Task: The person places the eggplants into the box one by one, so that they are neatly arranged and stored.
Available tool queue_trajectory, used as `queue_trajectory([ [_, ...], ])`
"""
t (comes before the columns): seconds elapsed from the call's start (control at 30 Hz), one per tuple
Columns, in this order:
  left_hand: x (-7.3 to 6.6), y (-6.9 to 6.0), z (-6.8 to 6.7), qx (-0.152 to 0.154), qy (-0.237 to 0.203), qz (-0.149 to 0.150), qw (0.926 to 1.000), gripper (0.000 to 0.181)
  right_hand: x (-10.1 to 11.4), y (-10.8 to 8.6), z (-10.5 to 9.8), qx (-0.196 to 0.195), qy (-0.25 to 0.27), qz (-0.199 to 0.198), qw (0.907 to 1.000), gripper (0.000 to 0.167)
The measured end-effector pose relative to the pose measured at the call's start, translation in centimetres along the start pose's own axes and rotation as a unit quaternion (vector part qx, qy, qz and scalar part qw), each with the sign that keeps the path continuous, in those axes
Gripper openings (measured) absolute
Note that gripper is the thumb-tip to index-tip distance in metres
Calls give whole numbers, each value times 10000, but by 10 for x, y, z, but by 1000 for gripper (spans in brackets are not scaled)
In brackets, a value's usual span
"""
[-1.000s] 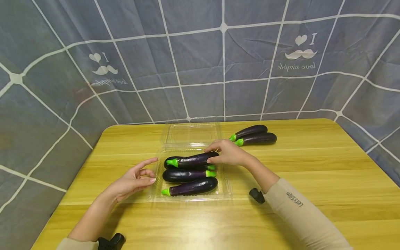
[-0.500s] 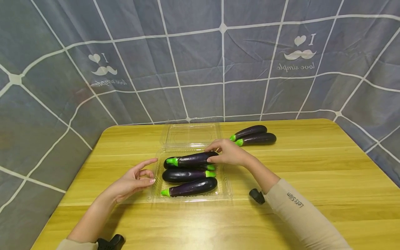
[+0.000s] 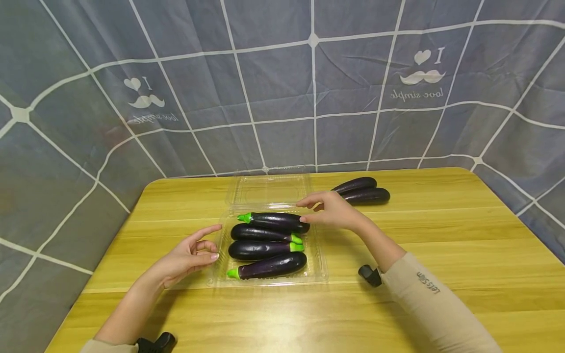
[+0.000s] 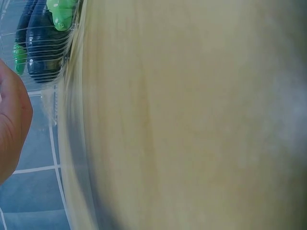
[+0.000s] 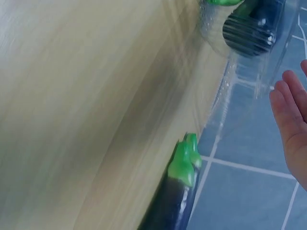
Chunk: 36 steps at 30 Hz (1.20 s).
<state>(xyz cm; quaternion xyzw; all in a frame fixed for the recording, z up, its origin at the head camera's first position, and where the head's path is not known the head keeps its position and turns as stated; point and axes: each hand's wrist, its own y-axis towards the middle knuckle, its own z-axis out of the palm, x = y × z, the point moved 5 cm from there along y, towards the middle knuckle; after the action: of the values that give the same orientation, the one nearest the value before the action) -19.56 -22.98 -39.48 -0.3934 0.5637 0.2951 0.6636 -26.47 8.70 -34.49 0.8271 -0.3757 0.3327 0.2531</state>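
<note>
Several dark purple eggplants with green stem ends lie side by side in a clear plastic clamshell container [image 3: 319, 264] in the head view. The rearmost eggplant [image 3: 278, 221] has its stem toward the left. My right hand [image 3: 333, 211] hovers at that eggplant's right end, fingers extended, thumb close to its skin; whether they touch cannot be told. At the container's left wall is my left hand [image 3: 185, 255], fingers loosely bent and holding nothing. The left wrist view catches only part of the left hand [image 4: 12, 124]. Straight fingers of the right hand [image 5: 292, 115] show in the right wrist view.
The container's transparent lid [image 3: 271, 191] lies folded back behind it. Two more eggplants [image 3: 368, 196] rest on the wooden table [image 3: 441, 235] at the back right, their stems hidden by the right hand in the head view. A grey curtain [image 3: 282, 88] hangs behind.
The rearmost eggplant has left my right hand's grip and now lies behind the others in the container. My right hand has drawn back slightly to the right; the left hand stays put.
</note>
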Motion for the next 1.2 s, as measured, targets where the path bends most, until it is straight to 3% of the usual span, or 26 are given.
queue_trajectory([
  [0.7,1,0,0,-50,53,-24,10000,74,-19,-27,-35,-373,-4,175,9991,39],
  [1.2,0,0,1,-62,82,9,9999,73,-38,-47,-58,-618,105,608,9962,36],
])
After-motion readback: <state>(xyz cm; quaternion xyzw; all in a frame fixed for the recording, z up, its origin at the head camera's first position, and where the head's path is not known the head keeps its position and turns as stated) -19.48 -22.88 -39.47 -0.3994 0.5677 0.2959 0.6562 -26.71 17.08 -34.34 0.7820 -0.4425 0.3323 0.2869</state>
